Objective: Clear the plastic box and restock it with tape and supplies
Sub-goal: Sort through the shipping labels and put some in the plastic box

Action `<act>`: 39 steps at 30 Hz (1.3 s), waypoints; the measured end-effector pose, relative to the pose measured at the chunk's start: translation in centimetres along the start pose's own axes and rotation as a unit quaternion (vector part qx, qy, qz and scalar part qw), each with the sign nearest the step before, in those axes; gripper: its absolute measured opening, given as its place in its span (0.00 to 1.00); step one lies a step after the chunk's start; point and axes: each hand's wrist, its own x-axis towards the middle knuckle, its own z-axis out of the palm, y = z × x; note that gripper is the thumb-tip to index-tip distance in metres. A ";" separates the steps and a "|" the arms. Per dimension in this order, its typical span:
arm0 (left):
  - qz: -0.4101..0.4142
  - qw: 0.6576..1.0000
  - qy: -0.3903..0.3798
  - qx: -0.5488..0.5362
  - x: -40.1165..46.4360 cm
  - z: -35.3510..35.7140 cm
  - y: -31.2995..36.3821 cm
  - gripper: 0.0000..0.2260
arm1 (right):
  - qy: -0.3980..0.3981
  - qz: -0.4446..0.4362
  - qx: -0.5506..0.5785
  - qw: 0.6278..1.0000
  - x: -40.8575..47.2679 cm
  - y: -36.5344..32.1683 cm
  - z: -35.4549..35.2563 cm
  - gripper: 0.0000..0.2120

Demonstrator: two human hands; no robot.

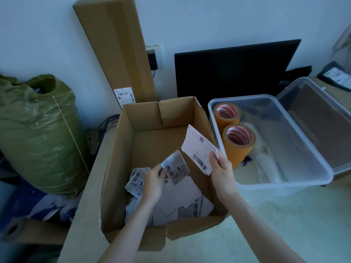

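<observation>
The clear plastic box (pixel 296 179) stands open on the table at right, its lid (pixel 322 118) hinged back. Two rolls of orange tape (pixel 239 143) stand on end along its left wall. Left of it is an open cardboard box (pixel 121 160) with loose paper labels (pixel 182 204) piled at its near end. My left hand (pixel 154 184) pinches a small blurred slip of labels (pixel 175 166) over the cardboard box. My right hand (pixel 222 168) pinches a white barcode sheet (pixel 199 150) above the cardboard box's right wall.
A tall flat carton (pixel 115 50) leans on the wall behind. A black monitor (pixel 231 71) stands behind the plastic box. A stuffed green sack (pixel 38 133) sits at left. A black device with a label (pixel 336 75) lies at far right.
</observation>
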 end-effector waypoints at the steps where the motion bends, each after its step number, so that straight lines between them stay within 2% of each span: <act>1: -0.011 0.998 0.020 -0.061 -0.4 -0.6 0.8 0.07 | -0.001 0.000 -0.006 1.000 0.0 0.0 0.0 0.12; 5: -0.038 0.970 0.067 -0.231 -2.3 -1.9 3.7 0.05 | -0.005 0.003 -0.018 1.000 0.1 0.2 0.0 0.11; 10: -0.060 0.941 0.079 -0.323 -3.3 -1.4 5.6 0.05 | -0.037 0.038 0.013 0.999 0.1 0.3 -0.1 0.13; 16: -0.041 0.971 0.067 -0.226 -2.9 0.0 5.9 0.03 | -0.055 0.079 0.089 0.991 0.3 0.3 -0.5 0.12; 21: 0.011 0.987 -0.027 -0.157 -2.7 0.5 6.5 0.02 | -0.068 0.058 0.046 0.995 0.0 0.3 -0.5 0.14; 24: 0.026 0.990 -0.063 -0.127 -2.1 0.1 5.6 0.01 | -0.050 0.049 0.056 0.996 0.1 0.3 -0.7 0.13; 25: 0.026 0.992 -0.077 -0.095 -1.8 0.1 5.0 0.01 | -0.041 0.047 0.065 0.996 0.1 0.2 -0.7 0.12; 27: 0.035 0.990 -0.123 0.053 -1.0 0.2 3.3 0.05 | -0.025 0.043 0.078 0.996 0.1 0.1 -0.6 0.13; 29: 0.046 0.950 -0.195 0.238 -0.3 0.9 1.6 0.18 | -0.016 0.043 0.089 0.995 0.1 0.0 -0.6 0.14; 31: 0.043 0.886 -0.263 0.379 0.1 1.8 0.2 0.34 | -0.012 0.046 0.098 0.994 0.1 -0.1 -0.6 0.14; 33: 0.055 0.813 -0.325 0.480 -0.1 3.0 -0.8 0.43 | -0.009 0.048 0.100 0.994 0.2 -0.1 -0.6 0.15; 35: 0.080 0.744 -0.355 0.560 -0.5 4.3 -1.4 0.44 | -0.009 0.049 0.101 0.994 0.1 0.0 -0.6 0.15; 36: 0.089 0.726 -0.355 0.582 -0.7 4.7 -1.5 0.43 | -0.009 0.051 0.100 0.994 0.2 0.0 -0.6 0.15; 39: 0.099 0.724 -0.350 0.586 -0.6 5.0 -1.2 0.34 | -0.008 0.050 0.099 0.994 0.3 0.1 -0.6 0.15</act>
